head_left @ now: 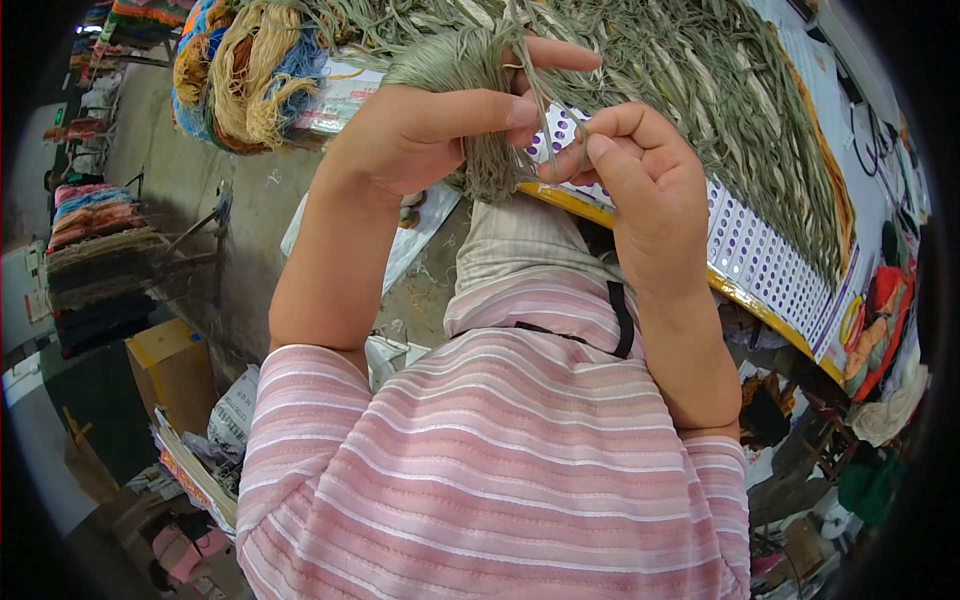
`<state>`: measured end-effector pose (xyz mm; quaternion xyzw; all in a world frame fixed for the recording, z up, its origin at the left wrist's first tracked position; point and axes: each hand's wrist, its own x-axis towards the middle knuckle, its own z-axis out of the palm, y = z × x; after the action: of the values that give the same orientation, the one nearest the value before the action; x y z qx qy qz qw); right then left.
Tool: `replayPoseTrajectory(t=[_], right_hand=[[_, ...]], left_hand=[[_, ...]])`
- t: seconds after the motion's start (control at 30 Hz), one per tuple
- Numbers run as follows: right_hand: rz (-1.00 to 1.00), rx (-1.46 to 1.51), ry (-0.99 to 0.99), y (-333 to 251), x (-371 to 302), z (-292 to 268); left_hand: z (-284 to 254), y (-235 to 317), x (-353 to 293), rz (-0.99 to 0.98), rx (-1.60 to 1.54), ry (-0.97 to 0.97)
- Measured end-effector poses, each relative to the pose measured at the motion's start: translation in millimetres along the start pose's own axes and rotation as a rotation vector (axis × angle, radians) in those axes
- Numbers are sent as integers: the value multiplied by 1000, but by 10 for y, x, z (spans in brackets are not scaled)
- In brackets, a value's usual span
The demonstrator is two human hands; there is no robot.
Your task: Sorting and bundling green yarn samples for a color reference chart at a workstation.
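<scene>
At the top centre of the frame, the skein (440, 65) hangs over the left hand (415, 130), thumb and forefinger spread apart. Right of it, the right hand (650, 170) pinches a thin strand (537, 82) between thumb and finger. Best to keep that pinch light — steady tension, skein supported — and the strand clear of the yarn (690, 90) behind.
</scene>
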<state>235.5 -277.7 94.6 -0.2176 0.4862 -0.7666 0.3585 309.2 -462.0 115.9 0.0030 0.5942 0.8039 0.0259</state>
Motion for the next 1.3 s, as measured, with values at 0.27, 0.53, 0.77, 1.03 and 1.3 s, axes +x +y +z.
replayPoseTrajectory(t=[0.27, 0.53, 0.77, 1.03, 1.3], right_hand=[[53, 14, -11, -13, 18, 7], [149, -31, -92, -48, 36, 43], [68, 18, -23, -17, 25, 59], [270, -163, -388, -417, 29, -364], [-233, 443, 343, -1610, -1598, -4323]], left_hand=[[49, 10, -2, 23, 65, 70], [-16, 16, -39, 2, 93, 65], [-46, 4, -22, 12, 8, 3], [-353, -125, -207, 110, -68, -412], [-1833, 233, -1640, 462, -779, 351]])
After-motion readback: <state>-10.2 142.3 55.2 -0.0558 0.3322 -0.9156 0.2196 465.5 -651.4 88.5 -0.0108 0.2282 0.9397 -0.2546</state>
